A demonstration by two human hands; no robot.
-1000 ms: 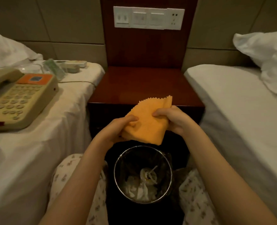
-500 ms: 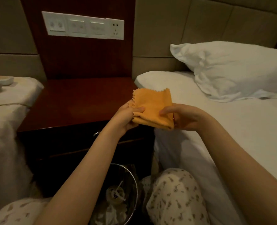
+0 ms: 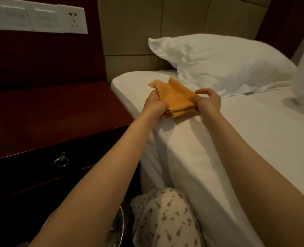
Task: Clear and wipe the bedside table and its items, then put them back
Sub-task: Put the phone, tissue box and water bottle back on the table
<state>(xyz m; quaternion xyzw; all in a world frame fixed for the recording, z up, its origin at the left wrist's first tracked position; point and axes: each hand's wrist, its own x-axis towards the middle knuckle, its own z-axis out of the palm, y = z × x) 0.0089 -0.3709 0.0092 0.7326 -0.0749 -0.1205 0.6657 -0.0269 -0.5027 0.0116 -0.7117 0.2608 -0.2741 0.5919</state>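
Folded orange zigzag-edged cloth [image 3: 176, 97] is at the edge of the white bed [image 3: 254, 131] nearest the dark red wooden bedside table [image 3: 49, 113]. Our left hand [image 3: 154, 104] grips its left side, and our right hand [image 3: 208, 102] pinches the right.

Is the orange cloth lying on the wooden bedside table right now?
No: the left hand and right hand hold the orange cloth over the white bed's edge, beside the bedside table.
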